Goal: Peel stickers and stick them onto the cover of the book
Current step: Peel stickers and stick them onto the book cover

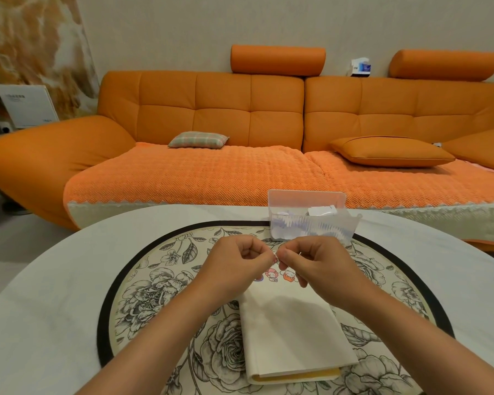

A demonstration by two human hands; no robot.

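A closed book with a plain cream cover (291, 334) lies on the floral mat in front of me. Two or three small cartoon stickers (280, 275) sit near its far edge, partly hidden by my hands. My left hand (237, 266) and my right hand (311, 260) meet above that far edge. Their fingertips pinch one small sticker piece (276, 259) between them, held in the air above the cover.
A clear plastic box (308, 220) with sticker sheets and paper scraps stands just beyond my hands on the mat's far edge. The round floral mat (154, 280) lies on a white table (40, 280). An orange sofa (240, 124) runs behind the table.
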